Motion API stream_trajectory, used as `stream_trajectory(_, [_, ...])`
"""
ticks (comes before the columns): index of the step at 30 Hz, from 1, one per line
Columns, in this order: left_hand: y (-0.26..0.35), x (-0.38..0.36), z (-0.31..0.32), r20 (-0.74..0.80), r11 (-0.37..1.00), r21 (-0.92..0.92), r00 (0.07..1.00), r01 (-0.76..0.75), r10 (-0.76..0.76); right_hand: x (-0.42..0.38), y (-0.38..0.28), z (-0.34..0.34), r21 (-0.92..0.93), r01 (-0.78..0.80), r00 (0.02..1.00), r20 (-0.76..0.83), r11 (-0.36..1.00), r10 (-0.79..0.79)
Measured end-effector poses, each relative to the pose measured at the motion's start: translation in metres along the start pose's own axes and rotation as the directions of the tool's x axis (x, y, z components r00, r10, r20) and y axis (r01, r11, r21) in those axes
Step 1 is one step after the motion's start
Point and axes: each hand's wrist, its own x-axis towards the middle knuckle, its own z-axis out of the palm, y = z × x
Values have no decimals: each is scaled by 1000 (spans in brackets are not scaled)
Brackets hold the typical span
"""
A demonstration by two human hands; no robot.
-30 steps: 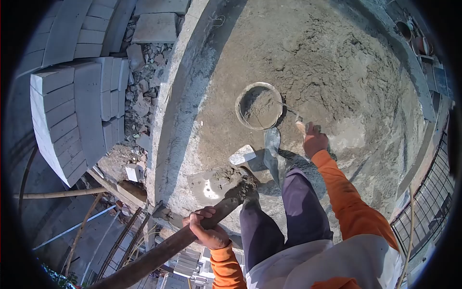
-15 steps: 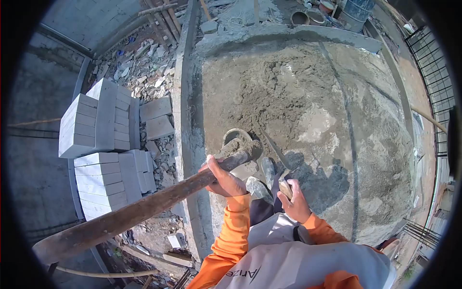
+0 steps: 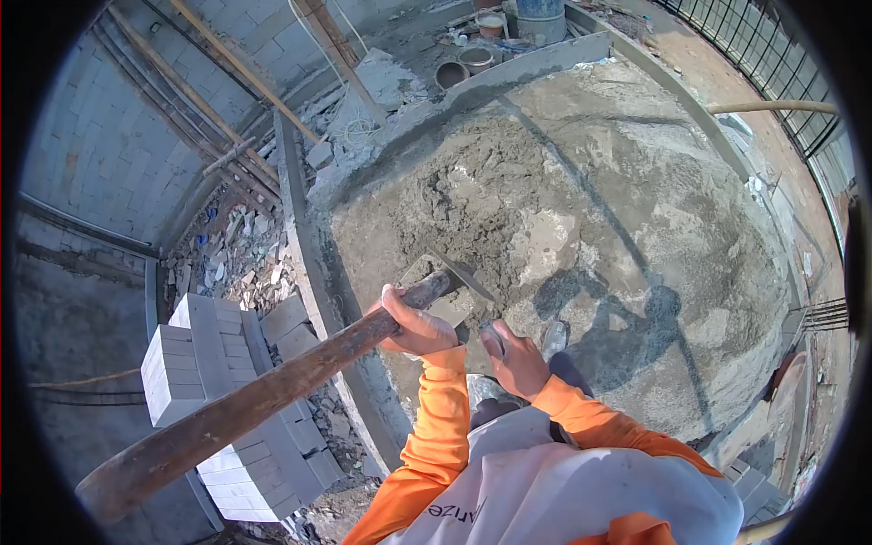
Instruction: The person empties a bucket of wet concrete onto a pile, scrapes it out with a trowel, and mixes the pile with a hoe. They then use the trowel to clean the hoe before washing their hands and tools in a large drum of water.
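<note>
My left hand (image 3: pixel 420 325) is wrapped round the thick wooden handle (image 3: pixel 245 400) of a long tool, close to its head. The handle slants from the lower left up to a dark end over the wet mortar (image 3: pixel 463 182). In my right hand (image 3: pixel 520 363) is a trowel (image 3: pixel 468 277), its blade edge reaching up and left against the tool's head. The hand covers most of the trowel's grip. A grey shoe (image 3: pixel 556 338) shows just right of this hand.
A low concrete edge (image 3: pixel 313 263) borders the mortar on the left. Beyond it stand stacked pale blocks (image 3: pixel 186 363) and rubble (image 3: pixel 241 245). Buckets (image 3: pixel 475 60) and a blue drum (image 3: pixel 541 20) are at the back, with a wire mesh fence (image 3: pixel 754 54) at right.
My view has turned, so the surroundings appear rotated. My right hand and the trowel have moved left and up, closer to the tool's head. The left hand keeps its hold on the handle.
</note>
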Motion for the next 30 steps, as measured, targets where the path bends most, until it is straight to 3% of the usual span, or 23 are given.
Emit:
stream_trajectory(1, [0,-8,16,-17,999,-17,999,30,-30,-3,-7,-15,62,38,997,58,997,-42])
stream_trajectory(2, [0,-17,29,-33,998,-27,997,62,-63,-1,4,-16,58,46,999,20,997,-48])
stream_trajectory(5, [-4,-34,65,-7,997,-31,997,71,-71,58,69,-49,99,-1,1000,25,995,-1])
stream_trajectory(6, [-5,-40,81,-2,997,-37,998,63,-63,65,82,-55,142,150,988,10,978,-153])
stream_trajectory(7, [-5,-46,98,-64,995,-60,994,86,-89,64,78,-65,144,161,987,2,976,-163])
stream_trajectory(9, [-7,-53,120,-114,991,-71,986,111,-119,44,42,-89,131,4,1000,-12,991,-2])
stream_trajectory(10, [-8,-53,125,-128,985,-67,978,159,-166,44,31,-108,76,18,993,117,997,-27])
stream_trajectory(11, [-6,-54,127,-141,977,-64,967,204,-212,54,48,-108,78,14,992,124,997,-24])
stream_trajectory(13, [-9,-58,131,-120,977,-104,973,185,-197,90,86,-113,-19,-59,998,-24,998,59])
stream_trajectory(15, [-20,-61,131,-49,994,-48,994,99,-102,95,91,-121,-54,43,996,-72,998,-47])
stream_trajectory(17, [-18,-63,141,-76,993,-74,992,92,-98,74,42,-147,57,19,993,116,998,-26])
stream_trajectory(19, [-20,-61,137,-45,993,-90,995,81,-86,70,44,-146,50,97,981,161,994,-104])
stream_trajectory(21, [-24,-56,132,-13,994,-97,998,56,-58,100,75,-143,116,-171,974,170,978,150])
stream_trajectory(22, [-26,-55,133,8,999,-44,1000,-8,8,106,76,-149,43,-62,987,151,997,55])
stream_trajectory(23, [-29,-55,137,24,997,0,997,-73,72,103,73,-150,34,-55,989,136,998,50])
stream_trajectory(25, [-32,-50,140,49,995,5,994,-103,103,76,43,-142,86,142,986,78,986,-149])
stream_trajectory(26, [-35,-47,141,46,985,62,986,-162,159,72,22,-144,11,-31,975,221,999,28])
stream_trajectory(27, [-36,-42,138,24,996,-37,996,-83,84,77,43,-126,9,-43,975,217,999,40])
stream_trajectory(28, [-36,-38,135,3,990,-139,1000,-8,8,95,83,-98,-108,-23,985,167,994,41])
stream_trajectory(30, [-32,-28,130,27,991,-133,1000,-10,13,116,99,-104,-182,-80,987,125,980,104])
